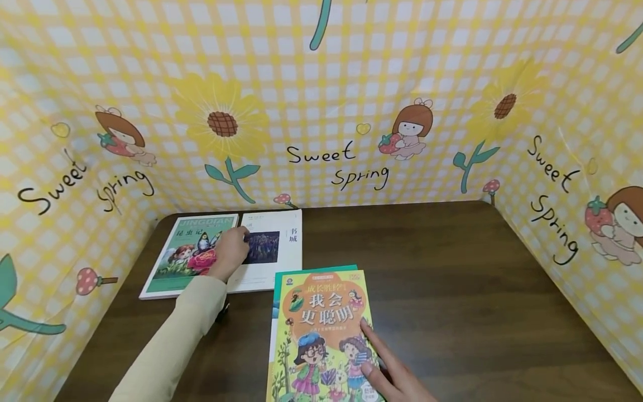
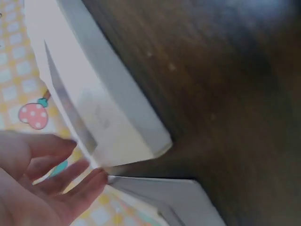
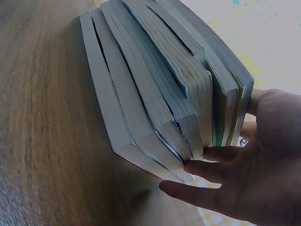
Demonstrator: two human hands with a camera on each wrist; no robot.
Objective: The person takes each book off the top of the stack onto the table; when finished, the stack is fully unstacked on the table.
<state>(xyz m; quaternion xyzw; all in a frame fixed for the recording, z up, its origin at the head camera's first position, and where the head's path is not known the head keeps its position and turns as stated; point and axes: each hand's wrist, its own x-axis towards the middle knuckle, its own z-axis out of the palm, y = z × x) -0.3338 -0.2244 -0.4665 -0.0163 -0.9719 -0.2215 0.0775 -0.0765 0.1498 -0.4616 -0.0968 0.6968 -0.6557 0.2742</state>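
My left hand reaches over two books side by side at the back left: a green insect-story book and a white-covered book with a dark picture. In the left wrist view its loosely bent fingers touch near the corners where the books meet; the white book's pale page edge shows there. My right hand rests against the right side of a stack topped by a yellow children's book. From the right wrist view, its fairly straight fingers lie along the page edges of several stacked books.
A dark wooden table lies under everything. Yellow checked cloth with flowers and cartoon girls rises at the back and both sides. Just beneath the yellow book, a green cover sticks out at the stack's far edge.
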